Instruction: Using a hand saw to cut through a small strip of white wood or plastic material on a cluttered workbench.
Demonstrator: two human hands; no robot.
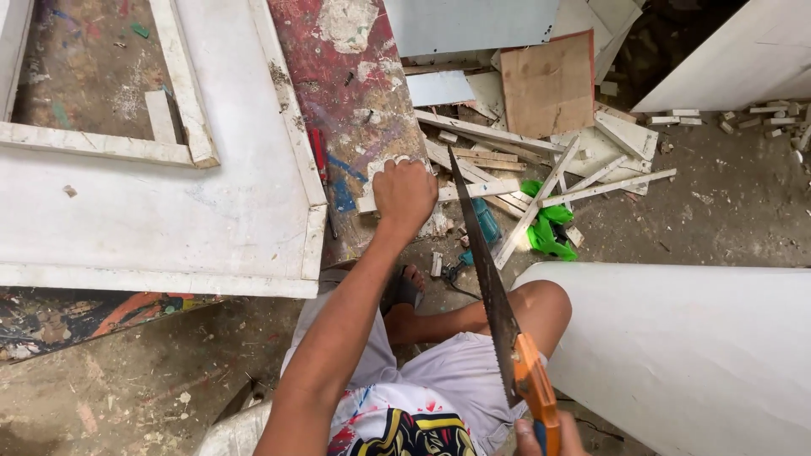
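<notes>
Head view: the left hand (404, 192), fingers curled and pressed down, pins a thin white wood strip (473, 191) against the right edge of the paint-stained board (355, 101) at frame centre. The right hand (549, 435), at the bottom edge, grips the orange handle of 1 handsaw (494, 295), its blade slanting up across the strip. Scrap slats (541, 160) crowd the upper right; bare floor (726, 211) lies right

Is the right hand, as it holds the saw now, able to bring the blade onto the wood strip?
Probably yes: the right hand grips the saw, its blade tip already near the strip, which the left hand pins.
</notes>
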